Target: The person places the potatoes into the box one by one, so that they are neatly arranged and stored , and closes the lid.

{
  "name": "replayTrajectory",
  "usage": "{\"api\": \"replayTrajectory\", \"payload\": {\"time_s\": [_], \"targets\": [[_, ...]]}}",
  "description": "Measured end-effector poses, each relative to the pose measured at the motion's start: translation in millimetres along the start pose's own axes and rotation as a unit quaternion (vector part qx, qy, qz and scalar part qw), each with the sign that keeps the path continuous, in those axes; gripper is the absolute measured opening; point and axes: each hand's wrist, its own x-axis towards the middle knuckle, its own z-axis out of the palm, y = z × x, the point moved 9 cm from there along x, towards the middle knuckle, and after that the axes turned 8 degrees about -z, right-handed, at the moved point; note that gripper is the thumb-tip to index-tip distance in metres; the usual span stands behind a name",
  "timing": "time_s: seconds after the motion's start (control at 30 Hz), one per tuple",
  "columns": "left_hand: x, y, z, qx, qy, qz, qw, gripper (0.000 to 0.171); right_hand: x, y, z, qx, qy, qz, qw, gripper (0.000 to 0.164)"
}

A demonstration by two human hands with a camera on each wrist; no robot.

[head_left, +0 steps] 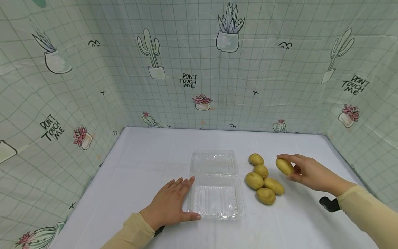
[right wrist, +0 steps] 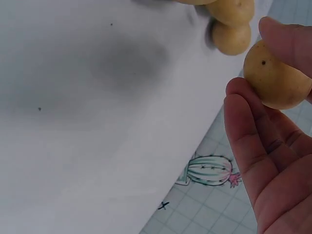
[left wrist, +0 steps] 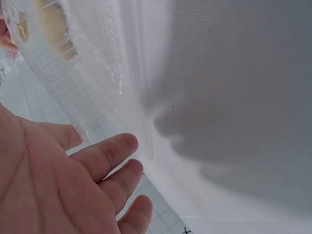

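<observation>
My right hand (head_left: 314,173) pinches a yellow potato (head_left: 284,167) between thumb and fingers, above the table at the right. In the right wrist view that potato (right wrist: 274,78) shows a dark spot on its skin. My left hand (head_left: 171,203) lies against the left side of a clear plastic clamshell box (head_left: 214,218), with the fingers spread and straight. The box stands unfolded, its lid (head_left: 214,162) laid back on the far side. In the left wrist view the palm and fingers of the left hand (left wrist: 73,180) touch or nearly touch the box edge.
Several potatoes (head_left: 254,181) lie in a loose cluster on the white tabletop (head_left: 149,155), between the box and my right hand. A patterned cloth (head_left: 174,52) with cactus drawings hangs behind the table and along its sides.
</observation>
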Motion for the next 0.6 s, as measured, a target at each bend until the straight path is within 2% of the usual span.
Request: {"api": "replayTrajectory", "payload": {"time_s": [0.27,0.6], "targets": [[0.0,-0.4,1.4,-0.003,-0.003,-0.002,1.0,0.11,12,-17,-5,0.014,-0.004,-0.007,1.0,0.068],[-0.1,1.1,-0.4,0.002,0.0,0.001,1.0,0.111,32,-45,-6,0.042,-0.006,-0.038,0.998,0.064]]}}
